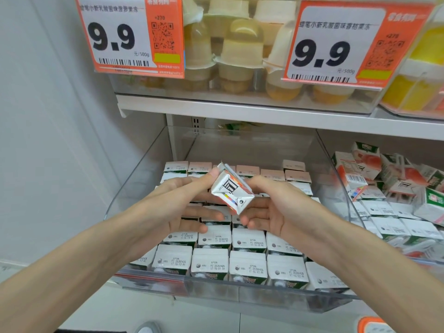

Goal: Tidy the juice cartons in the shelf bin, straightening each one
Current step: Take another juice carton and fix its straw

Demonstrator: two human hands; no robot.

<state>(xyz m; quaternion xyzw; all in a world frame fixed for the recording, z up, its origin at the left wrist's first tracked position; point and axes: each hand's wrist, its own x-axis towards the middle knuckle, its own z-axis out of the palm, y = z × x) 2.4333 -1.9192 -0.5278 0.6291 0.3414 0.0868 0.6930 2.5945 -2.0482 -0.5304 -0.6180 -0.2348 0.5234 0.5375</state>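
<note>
A small white and orange juice carton (231, 188) is held tilted above a clear plastic shelf bin (149, 155). My left hand (185, 205) pinches its upper left corner with the thumb, fingers stretched beneath. My right hand (269, 207) grips the carton from the right side and below. Below both hands, several cartons (247, 265) stand upright in neat rows inside the bin, white tops with printed dates facing up.
A neighbouring bin at right holds several jumbled cartons (394, 179). The shelf above (240, 109) carries jelly cups (240, 51) behind two orange 9.9 price tags (129, 37). A grey wall (48, 116) stands to the left.
</note>
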